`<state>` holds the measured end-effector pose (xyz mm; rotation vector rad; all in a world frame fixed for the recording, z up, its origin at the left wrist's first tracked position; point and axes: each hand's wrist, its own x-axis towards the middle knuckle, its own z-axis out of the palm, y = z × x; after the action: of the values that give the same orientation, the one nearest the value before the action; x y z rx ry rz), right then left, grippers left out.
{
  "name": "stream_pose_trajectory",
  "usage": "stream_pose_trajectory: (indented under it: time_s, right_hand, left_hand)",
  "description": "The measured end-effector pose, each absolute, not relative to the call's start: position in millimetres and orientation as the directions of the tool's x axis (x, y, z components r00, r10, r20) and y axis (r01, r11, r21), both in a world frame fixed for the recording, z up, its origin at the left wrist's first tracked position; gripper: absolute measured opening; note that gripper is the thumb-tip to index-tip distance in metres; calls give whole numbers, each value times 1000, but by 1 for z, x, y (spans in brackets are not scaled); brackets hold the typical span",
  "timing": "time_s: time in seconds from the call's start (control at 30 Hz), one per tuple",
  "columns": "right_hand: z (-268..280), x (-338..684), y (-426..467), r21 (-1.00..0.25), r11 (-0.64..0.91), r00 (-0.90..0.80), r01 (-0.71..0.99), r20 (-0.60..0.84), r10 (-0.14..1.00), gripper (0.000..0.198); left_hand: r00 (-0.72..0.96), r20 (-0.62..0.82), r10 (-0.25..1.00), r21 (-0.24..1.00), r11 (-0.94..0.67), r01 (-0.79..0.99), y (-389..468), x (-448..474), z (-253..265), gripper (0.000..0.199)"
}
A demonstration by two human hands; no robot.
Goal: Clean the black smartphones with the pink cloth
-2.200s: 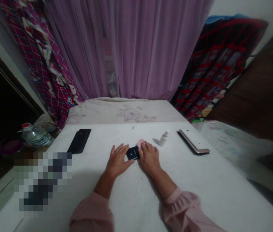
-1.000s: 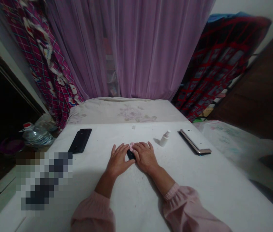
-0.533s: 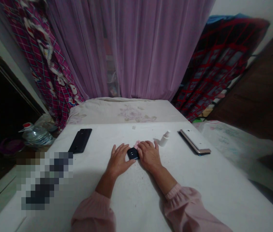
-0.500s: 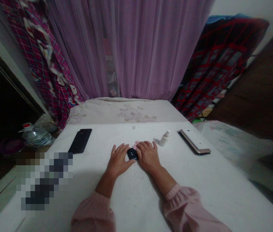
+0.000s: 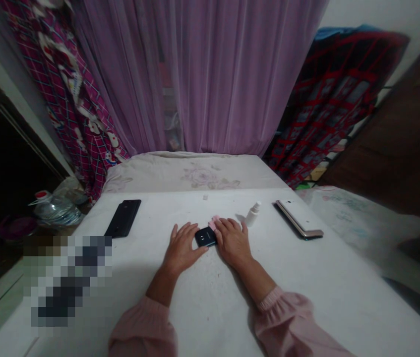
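Note:
A small dark phone (image 5: 206, 237) lies flat on the white table between my hands. My left hand (image 5: 183, 249) steadies its left end, with the thumb along the near edge and the fingers at the far corner. Under the fingers of my right hand (image 5: 234, 243) is a pink cloth (image 5: 214, 221), only part of which shows past the fingertips. That hand rests at the right end of the phone and hides this end. Just beyond my right hand a white spray bottle (image 5: 253, 214) stands upright.
Dark phones (image 5: 124, 218) lie at the left, and a pale phone (image 5: 297, 218) rests on another at the right. A blurred-out patch (image 5: 72, 280) covers something at the left edge. A large water bottle (image 5: 55, 208) stands beyond the table; purple curtains (image 5: 232, 74) hang behind.
My right hand has slid a little to the right with the pink cloth, uncovering more of the phone. The left hand stays nearly where it was.

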<state>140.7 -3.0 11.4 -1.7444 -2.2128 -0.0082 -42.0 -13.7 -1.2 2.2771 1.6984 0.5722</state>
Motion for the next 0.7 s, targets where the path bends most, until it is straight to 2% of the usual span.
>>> stream_pose_trajectory:
  time_s: [0.7]
  right_hand:
    - [-7, 152, -54, -175, 175, -123, 969, 270, 955, 44]
  left_hand:
    - [269, 164, 949, 435, -314, 844, -12, -43, -5, 52]
